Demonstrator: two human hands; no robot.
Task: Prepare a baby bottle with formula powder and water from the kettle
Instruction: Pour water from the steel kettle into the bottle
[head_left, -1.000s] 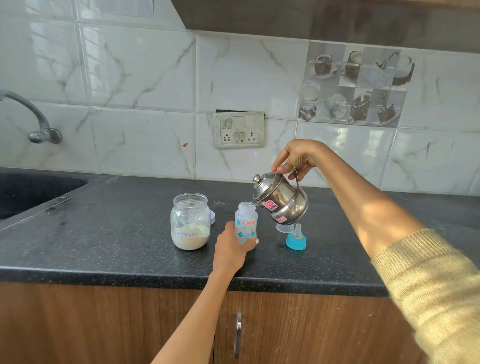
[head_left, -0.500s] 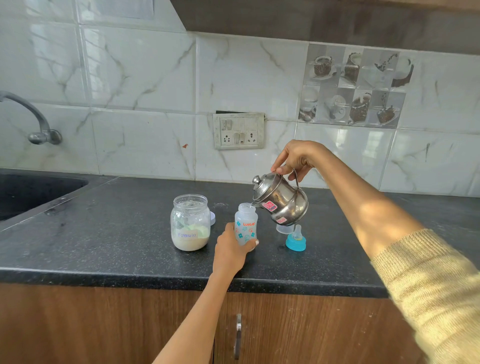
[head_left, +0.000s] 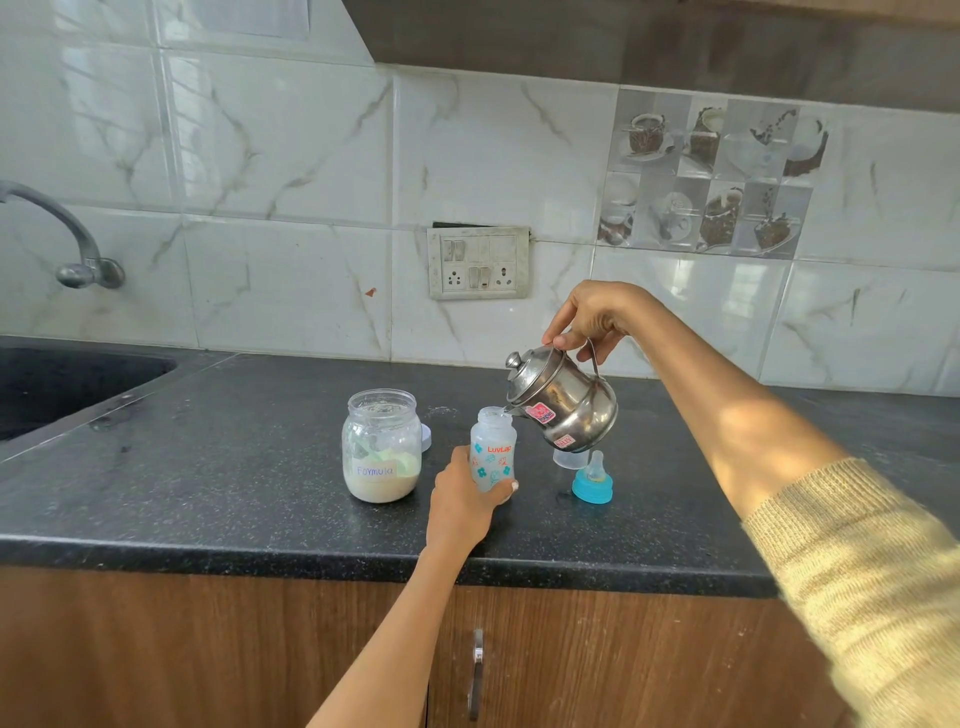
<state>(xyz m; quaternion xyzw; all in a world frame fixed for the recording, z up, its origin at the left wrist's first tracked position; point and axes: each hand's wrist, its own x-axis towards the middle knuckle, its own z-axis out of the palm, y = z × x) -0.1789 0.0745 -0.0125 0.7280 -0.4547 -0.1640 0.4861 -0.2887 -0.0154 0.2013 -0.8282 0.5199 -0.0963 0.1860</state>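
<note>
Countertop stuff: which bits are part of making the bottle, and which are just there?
In use: kettle, baby bottle, formula jar, blue teat cap, left hand, right hand.
Just there: tap, sink, wall socket.

Kitchen corner, pretty plain. Wall (head_left: 291, 171) is big white glossy tiles with grey marble veins, catching soft window reflections near the top left. One decor tile (head_left: 711, 176) on the right has a grid of coffee cup pictures. Grubby white switchboard (head_left: 478, 262) sits in the middle of the wall, with switches and two sockets. Counter (head_left: 234, 467) is black speckled stone, a bit dusty. Dark sink (head_left: 62, 384) is sunk in at the far left, with a curved metal tap (head_left: 78, 249) coming out of the wall above it. Brown wood-grain cabinet (head_left: 156, 649) below, with a metal handle (head_left: 477, 670). Dark hood or shelf (head_left: 649, 47) overhangs up top. Light looks like daylight.
</note>
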